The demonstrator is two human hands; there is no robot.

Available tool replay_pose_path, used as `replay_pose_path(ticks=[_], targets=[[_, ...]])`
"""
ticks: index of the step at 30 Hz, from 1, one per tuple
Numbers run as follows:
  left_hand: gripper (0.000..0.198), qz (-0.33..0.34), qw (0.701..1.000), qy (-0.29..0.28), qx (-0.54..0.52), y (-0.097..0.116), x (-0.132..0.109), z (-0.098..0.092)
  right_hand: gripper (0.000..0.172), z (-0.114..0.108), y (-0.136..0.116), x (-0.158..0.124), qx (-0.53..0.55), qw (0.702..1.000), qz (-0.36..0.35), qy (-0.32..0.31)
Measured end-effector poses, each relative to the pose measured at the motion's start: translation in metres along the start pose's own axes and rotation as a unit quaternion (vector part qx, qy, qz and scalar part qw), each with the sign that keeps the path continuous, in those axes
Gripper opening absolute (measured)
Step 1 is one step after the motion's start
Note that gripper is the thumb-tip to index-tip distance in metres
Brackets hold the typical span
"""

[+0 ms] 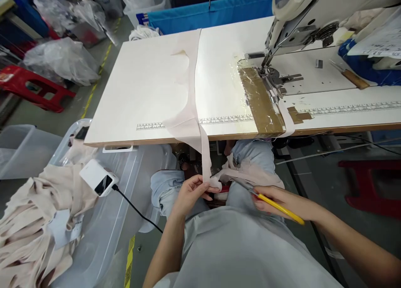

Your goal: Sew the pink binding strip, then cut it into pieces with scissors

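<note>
My left hand (194,192) pinches the lower end of a pale pink fabric strip (205,156) just in front of the table edge. That strip runs up over the edge and joins a wider fabric piece (191,91) lying across the white table. In my right hand (277,199) are yellow-handled snips (280,207), their metal blades pointing left toward the cloth near my left fingers. More pale pink fabric (250,173) rests over my lap, beneath the blades. Whether the blades touch the cloth I cannot tell.
A sewing machine (300,26) stands on the white table (147,83), with a light band (286,118) hanging from its front. A wooden-handled tool (354,78) lies to its right. At left, a clear bin (109,233) bears a fabric pile (40,212) and a white corded device (98,178).
</note>
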State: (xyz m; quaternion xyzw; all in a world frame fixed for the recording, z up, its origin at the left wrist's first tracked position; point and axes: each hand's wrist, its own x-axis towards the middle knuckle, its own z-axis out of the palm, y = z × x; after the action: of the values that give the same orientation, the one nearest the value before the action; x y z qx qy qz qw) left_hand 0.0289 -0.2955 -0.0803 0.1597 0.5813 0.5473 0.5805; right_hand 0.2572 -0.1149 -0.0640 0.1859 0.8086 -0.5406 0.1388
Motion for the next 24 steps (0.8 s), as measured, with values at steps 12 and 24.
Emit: replay_pose_path(ticks=[12,24], targets=[[0.046,-0.015,0.998,0.048,-0.028,-0.010,-0.007,-0.004,0.046,-0.020,-0.028,0.080,-0.140,0.976,-0.063,-0.158],[0.043,-0.010,0.998,0.051,-0.036,-0.008,-0.005,-0.007,0.048,-0.011,-0.031,0.080,-0.341,0.934,-0.095,-0.034]])
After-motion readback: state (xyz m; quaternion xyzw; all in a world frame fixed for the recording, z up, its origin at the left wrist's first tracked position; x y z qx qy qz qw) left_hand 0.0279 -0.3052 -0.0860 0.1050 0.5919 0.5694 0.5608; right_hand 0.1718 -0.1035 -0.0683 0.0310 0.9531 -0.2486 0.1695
